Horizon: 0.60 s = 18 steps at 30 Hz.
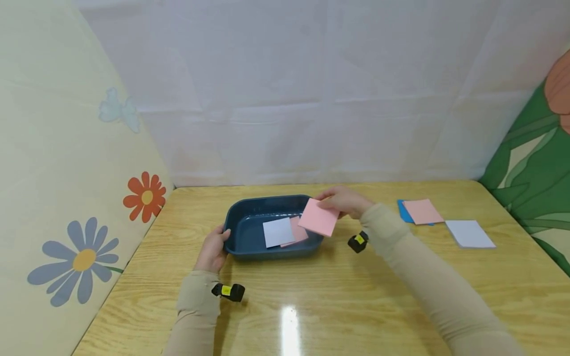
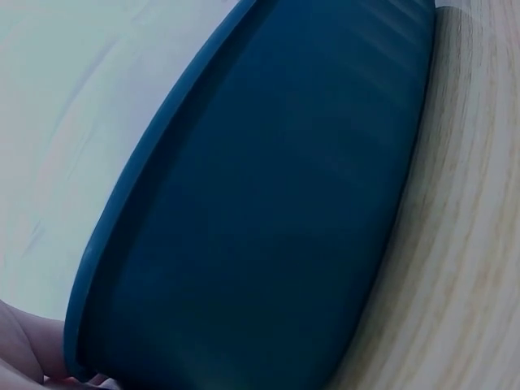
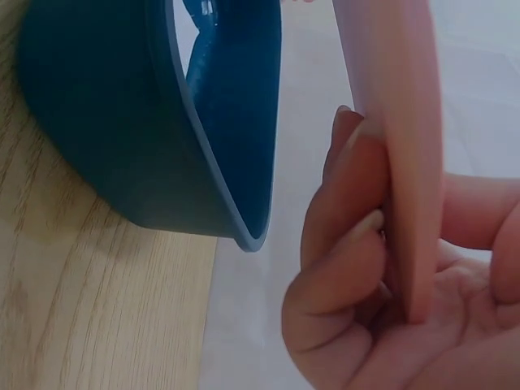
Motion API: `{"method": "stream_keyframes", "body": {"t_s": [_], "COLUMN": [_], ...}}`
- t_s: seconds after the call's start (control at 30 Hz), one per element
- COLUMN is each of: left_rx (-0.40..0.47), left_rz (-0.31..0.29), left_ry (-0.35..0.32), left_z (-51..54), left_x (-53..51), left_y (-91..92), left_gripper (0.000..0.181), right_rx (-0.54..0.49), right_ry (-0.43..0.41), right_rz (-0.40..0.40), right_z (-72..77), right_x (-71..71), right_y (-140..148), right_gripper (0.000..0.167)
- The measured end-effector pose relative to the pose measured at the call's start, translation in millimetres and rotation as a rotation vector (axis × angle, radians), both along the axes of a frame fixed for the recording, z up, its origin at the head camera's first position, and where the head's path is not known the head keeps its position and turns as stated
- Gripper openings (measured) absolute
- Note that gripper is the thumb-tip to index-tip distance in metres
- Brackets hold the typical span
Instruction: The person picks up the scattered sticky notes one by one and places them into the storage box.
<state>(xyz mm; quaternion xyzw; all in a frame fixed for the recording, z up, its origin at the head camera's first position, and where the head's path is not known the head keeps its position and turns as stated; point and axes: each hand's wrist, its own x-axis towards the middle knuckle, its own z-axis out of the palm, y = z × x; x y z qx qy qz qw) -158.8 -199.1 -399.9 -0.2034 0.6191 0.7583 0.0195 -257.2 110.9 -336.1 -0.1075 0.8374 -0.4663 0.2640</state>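
A dark blue rectangular tub (image 1: 271,255) stands on the table. My left hand (image 1: 211,249) grips its left end, the thumb over the rim; in the left wrist view the tub's wall (image 2: 260,203) hides most of that hand. Between the thumb and fingers of my right hand (image 1: 349,201) is a pink sticky note pad (image 1: 318,218), held tilted above the tub's right end. The right wrist view shows the pad (image 3: 410,162) edge-on, apart from the rim. Inside the tub, a white pad (image 1: 278,232) partly covers another pink pad (image 1: 297,231).
On the wooden table (image 1: 338,306) to the right, a pink pad (image 1: 423,211) overlaps a blue pad (image 1: 403,211). Beside them lies a white pad (image 1: 470,234). A white cloth backdrop (image 1: 267,99) hangs behind the table.
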Motion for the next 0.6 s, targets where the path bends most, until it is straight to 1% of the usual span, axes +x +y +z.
{"method": "stream_keyframes", "body": {"t_s": [0.33, 0.6], "left_rx": [0.003, 0.004], "left_rz": [0.001, 0.012], "left_ry": [-0.001, -0.008], "left_z": [0.1, -0.2], "left_x": [0.6, -1.0], "left_y": [0.1, 0.6], "left_gripper": [0.048, 0.048], "right_rx": [-0.009, -0.012], "right_ry": [-0.004, -0.005], "right_rz": [0.009, 0.042], "right_z": [4.5, 3.8], "right_x": [1.4, 0.1], "right_y": [-13.5, -27.3], "right_gripper": [0.040, 0.038]}}
